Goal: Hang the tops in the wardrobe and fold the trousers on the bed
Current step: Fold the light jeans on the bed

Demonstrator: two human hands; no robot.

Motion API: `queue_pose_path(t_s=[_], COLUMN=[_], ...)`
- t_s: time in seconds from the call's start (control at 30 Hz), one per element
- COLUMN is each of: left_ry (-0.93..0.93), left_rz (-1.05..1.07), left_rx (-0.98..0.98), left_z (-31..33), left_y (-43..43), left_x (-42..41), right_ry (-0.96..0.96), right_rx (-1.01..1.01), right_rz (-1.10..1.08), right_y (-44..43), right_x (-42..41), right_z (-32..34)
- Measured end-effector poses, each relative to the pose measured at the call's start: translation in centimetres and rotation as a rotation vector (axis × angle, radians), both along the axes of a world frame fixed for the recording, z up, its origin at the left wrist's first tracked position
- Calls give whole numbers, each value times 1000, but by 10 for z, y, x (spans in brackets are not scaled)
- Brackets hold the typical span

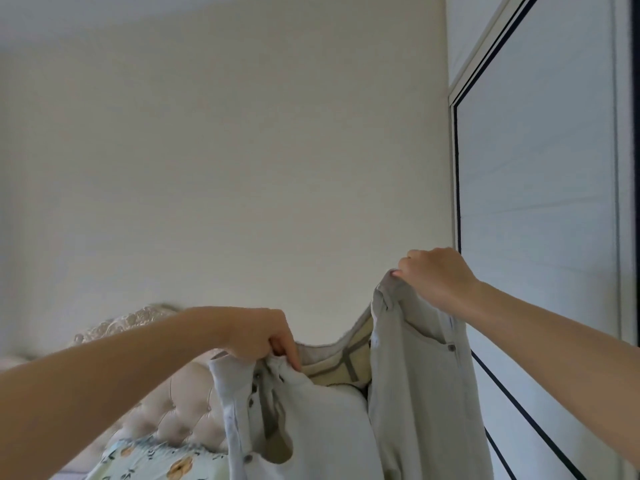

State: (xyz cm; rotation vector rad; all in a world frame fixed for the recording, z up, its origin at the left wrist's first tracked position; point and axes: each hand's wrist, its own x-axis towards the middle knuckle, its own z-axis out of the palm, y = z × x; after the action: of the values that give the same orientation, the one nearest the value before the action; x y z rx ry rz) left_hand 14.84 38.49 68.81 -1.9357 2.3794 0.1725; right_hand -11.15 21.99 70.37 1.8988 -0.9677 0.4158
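Note:
A pair of pale grey trousers (408,393) hangs in the air in front of me, held up by the waistband. My left hand (258,336) grips the buttoned fly side of the waistband, low and in the middle of the view. Higher up and further right, my right hand (434,277) pinches the other end of the waistband, near a front pocket. The waistband sags between the two hands, showing its lighter inner lining. The trouser legs drop out of view below.
A tufted beige headboard (180,403) with a carved top stands behind the trousers at lower left. A floral pillow (156,460) lies beneath it. The white wardrobe door (540,202) with dark trim fills the right side. A plain wall lies ahead.

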Motion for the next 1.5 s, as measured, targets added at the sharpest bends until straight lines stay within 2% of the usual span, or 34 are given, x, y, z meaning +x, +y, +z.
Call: queue_pose_path(t_s=[0.23, 0.47, 0.53, 0.67, 0.83, 0.97, 1.13, 1.2, 1.3, 1.4, 1.5], left_ry=[327, 335, 346, 385, 529, 626, 477, 388, 369, 472, 474], left_rz=[44, -46, -84, -89, -163, -173, -12, 71, 150, 177, 198], left_rx=[-116, -534, -577, -508, -388, -449, -625, -627, -551, -390, -350], left_z=[7, -5, -3, -3, -6, -5, -16, -22, -37, -51, -67], left_y=[5, 4, 4, 6, 12, 5, -9, -15, -23, -25, -28], left_x=[10, 5, 2, -4, -9, -12, 2, 11, 20, 16, 11], right_ry=[-31, -92, -99, -113, -124, -121, -143, -153, -160, -192, -212], right_rx=[-32, -41, -38, -18, -9, -29, -37, -40, -48, -39, -33], right_rz=[47, 110, 112, 152, 161, 192, 228, 235, 249, 257, 264], right_y=[12, 22, 25, 32, 41, 52, 64, 67, 69, 72, 74], right_x=[-2, 0, 0, 5, 1, -3, -11, -16, -21, -25, -30], right_z=[10, 26, 28, 31, 35, 44, 54, 56, 59, 63, 64])
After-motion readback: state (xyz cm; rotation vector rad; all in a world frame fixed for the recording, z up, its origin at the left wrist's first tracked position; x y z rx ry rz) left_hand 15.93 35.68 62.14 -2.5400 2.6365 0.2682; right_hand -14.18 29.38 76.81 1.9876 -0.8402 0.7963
